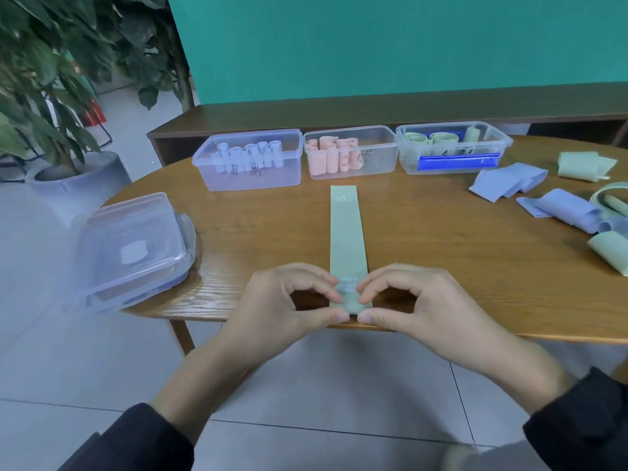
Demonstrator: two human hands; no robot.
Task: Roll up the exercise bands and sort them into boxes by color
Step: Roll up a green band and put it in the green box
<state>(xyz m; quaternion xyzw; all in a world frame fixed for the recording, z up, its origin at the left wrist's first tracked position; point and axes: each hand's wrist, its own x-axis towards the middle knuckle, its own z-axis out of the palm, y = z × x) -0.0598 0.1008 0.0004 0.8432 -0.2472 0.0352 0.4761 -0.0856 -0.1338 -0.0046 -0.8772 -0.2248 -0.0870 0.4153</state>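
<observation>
1. Pale green band (pixel 348 229) lying flat along the wooden table (pixel 441 253), stretching from the near edge toward the boxes, its near end just starting to curl into a roll.
2. Left hand (pixel 289 300) and right hand (pixel 414 300) pinching that curled near end from either side, fingers (pixel 326 283) bent round and thumbs meeting at the table's near rim.
3. Standing in a row past the band's far end: a clear box of blue rolls (pixel 249 159), a clear box of pink rolls (pixel 350 153), a clear box of green rolls (pixel 453 146).
4. Lying loose at the right: unrolled blue bands (pixel 509 180) and green bands (pixel 584 164), well apart from the hands.
5. Sitting at the left, overhanging the table's edge: a stack of clear lids (pixel 132 246).
6. Leaving bare wood on both sides of the flat band, between lids and loose pile.
7. Standing beyond the table: a low wooden bench (pixel 339 113), a teal wall (pixel 390 42), a potted plant (pixel 51 62) at the far left.
</observation>
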